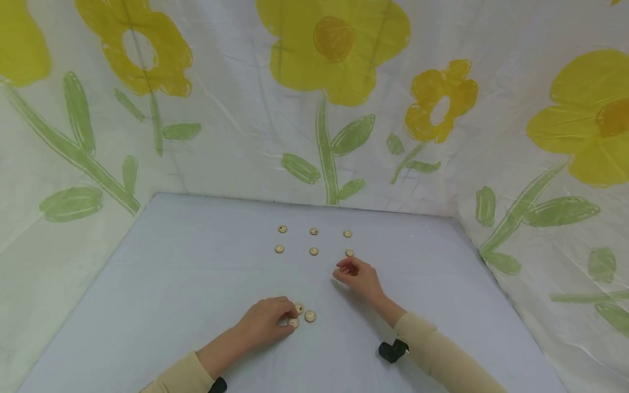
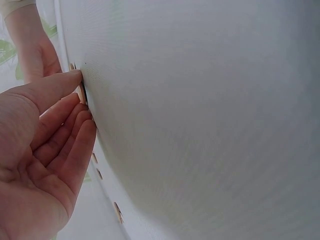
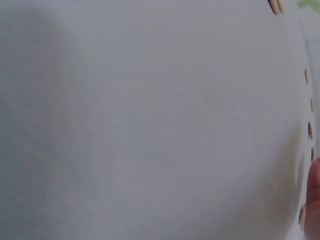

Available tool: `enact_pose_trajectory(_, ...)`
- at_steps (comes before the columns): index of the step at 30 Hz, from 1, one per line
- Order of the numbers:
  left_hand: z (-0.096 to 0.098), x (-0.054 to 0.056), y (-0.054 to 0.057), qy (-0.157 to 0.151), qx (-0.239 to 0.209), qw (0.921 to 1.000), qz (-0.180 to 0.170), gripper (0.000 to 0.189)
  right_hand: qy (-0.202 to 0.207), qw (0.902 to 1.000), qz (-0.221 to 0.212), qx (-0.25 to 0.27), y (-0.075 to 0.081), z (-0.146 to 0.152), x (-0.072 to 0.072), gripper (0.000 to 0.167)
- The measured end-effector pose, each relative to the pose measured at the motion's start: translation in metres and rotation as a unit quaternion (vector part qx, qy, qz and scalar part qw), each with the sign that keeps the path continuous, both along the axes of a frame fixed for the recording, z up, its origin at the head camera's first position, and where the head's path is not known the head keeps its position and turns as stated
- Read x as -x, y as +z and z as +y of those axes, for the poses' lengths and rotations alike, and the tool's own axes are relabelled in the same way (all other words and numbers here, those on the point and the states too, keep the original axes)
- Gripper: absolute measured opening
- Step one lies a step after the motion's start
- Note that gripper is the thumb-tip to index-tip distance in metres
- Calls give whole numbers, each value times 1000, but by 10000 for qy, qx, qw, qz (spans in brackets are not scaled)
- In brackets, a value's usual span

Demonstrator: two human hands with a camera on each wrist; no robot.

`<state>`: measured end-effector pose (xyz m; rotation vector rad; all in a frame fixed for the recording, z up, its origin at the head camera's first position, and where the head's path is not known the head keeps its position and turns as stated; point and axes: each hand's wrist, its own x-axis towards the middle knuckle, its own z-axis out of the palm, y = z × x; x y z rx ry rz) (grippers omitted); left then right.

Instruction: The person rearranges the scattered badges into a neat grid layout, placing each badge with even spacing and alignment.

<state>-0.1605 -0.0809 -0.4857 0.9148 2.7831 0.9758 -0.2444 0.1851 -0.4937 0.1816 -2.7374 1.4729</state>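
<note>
In the head view my left hand (image 1: 265, 325) is low on the table, its thumb and index fingertip at opposite edges of a small round wooden disc (image 1: 293, 323). The left wrist view shows the thumb (image 2: 60, 86) and fingers around that disc (image 2: 83, 93), seen nearly edge-on. Beside it lie a disc with a dark mark (image 1: 299, 309) and another pale disc (image 1: 310, 316). My right hand (image 1: 361, 279) hovers farther up on the right, fingers loosely bent with nothing seen in them, just below a disc (image 1: 349, 252). Only its fingers (image 3: 313, 187) show in the right wrist view.
Toward the back, several wooden discs form two rows of three, such as one with a dark spot (image 1: 282, 229). The pale table (image 1: 196, 273) meets a white curtain (image 1: 221, 136) printed with yellow flowers at the back and sides.
</note>
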Motion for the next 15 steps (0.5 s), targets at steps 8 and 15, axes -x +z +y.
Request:
enact_pose_trajectory(8,0,1,-1,-21,-34,10000,17,10,395,9990,-151,142,-1,-7,-14,20)
enact_pose_trajectory(15,0,1,-1,-24,-68,10000,18,10,718,9972,-162,98,0,-13,-25,19)
